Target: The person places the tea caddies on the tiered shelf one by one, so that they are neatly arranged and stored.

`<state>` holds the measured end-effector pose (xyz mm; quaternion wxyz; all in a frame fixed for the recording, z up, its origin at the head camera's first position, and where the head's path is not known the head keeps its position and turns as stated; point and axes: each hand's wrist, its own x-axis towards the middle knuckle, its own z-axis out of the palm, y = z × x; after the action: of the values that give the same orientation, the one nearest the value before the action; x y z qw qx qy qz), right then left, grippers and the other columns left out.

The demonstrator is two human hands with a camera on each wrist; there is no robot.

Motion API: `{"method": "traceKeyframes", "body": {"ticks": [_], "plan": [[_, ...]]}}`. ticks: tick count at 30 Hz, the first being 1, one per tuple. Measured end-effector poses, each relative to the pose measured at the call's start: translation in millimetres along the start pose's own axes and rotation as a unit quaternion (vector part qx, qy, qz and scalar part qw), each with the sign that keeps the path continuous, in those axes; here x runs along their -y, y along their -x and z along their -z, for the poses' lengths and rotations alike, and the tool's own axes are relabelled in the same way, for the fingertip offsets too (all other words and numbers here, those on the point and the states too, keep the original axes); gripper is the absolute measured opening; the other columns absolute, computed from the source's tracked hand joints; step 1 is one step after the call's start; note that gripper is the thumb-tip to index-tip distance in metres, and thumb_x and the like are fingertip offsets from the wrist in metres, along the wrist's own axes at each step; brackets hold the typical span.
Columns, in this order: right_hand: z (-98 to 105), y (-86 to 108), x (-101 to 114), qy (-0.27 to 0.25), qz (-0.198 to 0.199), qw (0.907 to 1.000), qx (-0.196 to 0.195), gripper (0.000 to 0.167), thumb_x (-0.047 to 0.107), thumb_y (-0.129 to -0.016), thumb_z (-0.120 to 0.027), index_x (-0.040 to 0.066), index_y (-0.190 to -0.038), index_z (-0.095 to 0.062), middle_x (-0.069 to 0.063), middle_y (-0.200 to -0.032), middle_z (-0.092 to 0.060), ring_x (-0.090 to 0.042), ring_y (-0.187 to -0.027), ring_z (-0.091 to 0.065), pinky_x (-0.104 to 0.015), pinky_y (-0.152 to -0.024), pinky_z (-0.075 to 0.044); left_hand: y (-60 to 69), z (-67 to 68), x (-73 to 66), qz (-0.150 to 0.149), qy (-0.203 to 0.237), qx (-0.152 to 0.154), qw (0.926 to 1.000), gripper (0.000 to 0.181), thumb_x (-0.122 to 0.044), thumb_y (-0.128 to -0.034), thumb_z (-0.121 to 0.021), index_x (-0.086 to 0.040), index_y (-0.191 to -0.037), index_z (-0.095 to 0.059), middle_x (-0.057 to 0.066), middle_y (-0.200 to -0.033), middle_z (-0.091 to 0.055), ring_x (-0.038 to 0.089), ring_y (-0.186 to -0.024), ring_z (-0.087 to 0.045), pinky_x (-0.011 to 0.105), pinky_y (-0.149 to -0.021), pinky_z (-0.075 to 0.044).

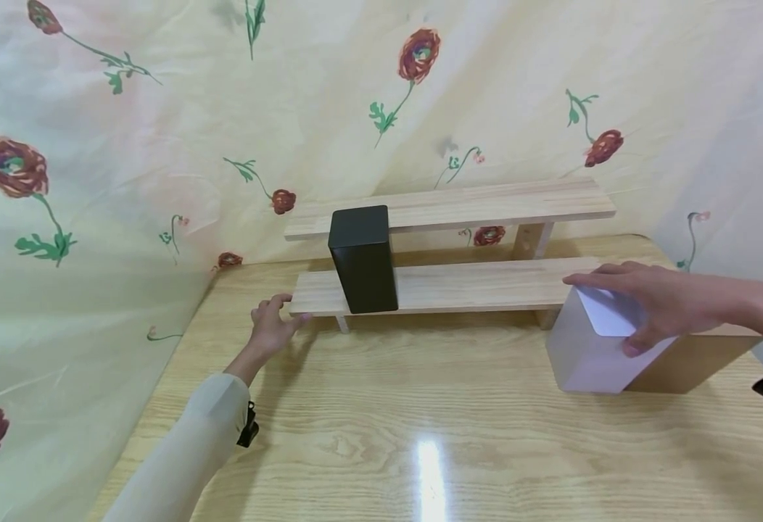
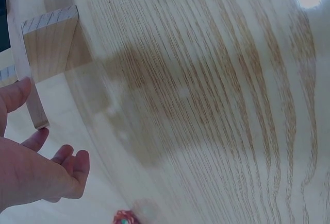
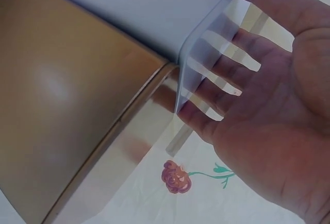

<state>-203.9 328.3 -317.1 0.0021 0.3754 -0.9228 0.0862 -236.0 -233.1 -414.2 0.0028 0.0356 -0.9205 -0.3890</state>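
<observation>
My left hand (image 1: 272, 326) is at the left end of a two-tier wooden shelf (image 1: 473, 284), its thumb and forefinger pinching the corner of the lower board. The left wrist view shows the thumb on the board's long edge (image 2: 35, 100) and a fingertip at its end. A black box (image 1: 365, 268) stands upright on the lower tier. On the right, my right hand (image 1: 671, 301) spans the top of a white box (image 1: 590, 355), gripping it between thumb and fingers. Beside it stands a gold-brown box (image 1: 688, 362); in the right wrist view, this gold-brown box (image 3: 77, 85) adjoins the white one.
The shelf stands at the back of a wood-grain table (image 1: 368, 435), near a floral-patterned cloth backdrop (image 1: 329, 94). A shelf support (image 1: 531, 239) rises at the right between the two tiers. Light reflects off the table front.
</observation>
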Motion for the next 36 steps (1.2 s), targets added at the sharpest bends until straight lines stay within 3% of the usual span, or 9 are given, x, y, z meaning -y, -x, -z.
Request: {"method": "traceKeyframes", "body": {"ticks": [14, 24, 36], "plan": [[1.4, -0.9, 3.5, -0.006, -0.016, 0.9999, -0.001, 0.103, 0.036, -0.048, -0.095, 0.02, -0.139, -0.049, 0.012, -0.113, -0.052, -0.005, -0.094, -0.043, -0.026, -0.071, -0.041, 0.2, 0.4, -0.1, 0.003, 0.0, 0.004, 1.0, 0.064, -0.029, -0.093, -0.065, -0.001, -0.142, -0.037, 0.027, -0.142, -0.031, 0.039, -0.127, -0.022, 0.054, -0.1, -0.032], [8.4, -8.5, 12.7, 0.022, 0.006, 0.9997, 0.002, 0.1, 0.043, -0.05, -0.093, 0.024, -0.139, -0.049, 0.019, -0.115, -0.052, -0.006, -0.097, -0.045, -0.031, -0.076, -0.04, 0.6, 0.4, -1.9, 0.008, -0.003, 0.004, 1.0, 0.065, -0.03, -0.0931, -0.065, -0.001, -0.143, -0.036, 0.027, -0.142, -0.031, 0.04, -0.128, -0.023, 0.054, -0.1, -0.033], [22.5, -20.9, 23.7, -0.007, 0.003, 0.9999, 0.013, 0.097, 0.044, -0.056, -0.091, 0.025, -0.14, -0.047, 0.012, -0.115, -0.054, -0.008, -0.09, -0.044, -0.027, -0.068, -0.038, 0.4, -0.9, -3.2, 0.009, -0.005, 0.001, 0.9999, 0.065, -0.03, -0.0928, -0.066, -0.001, -0.143, -0.037, 0.027, -0.141, -0.032, 0.04, -0.126, -0.023, 0.055, -0.099, -0.033]]}}
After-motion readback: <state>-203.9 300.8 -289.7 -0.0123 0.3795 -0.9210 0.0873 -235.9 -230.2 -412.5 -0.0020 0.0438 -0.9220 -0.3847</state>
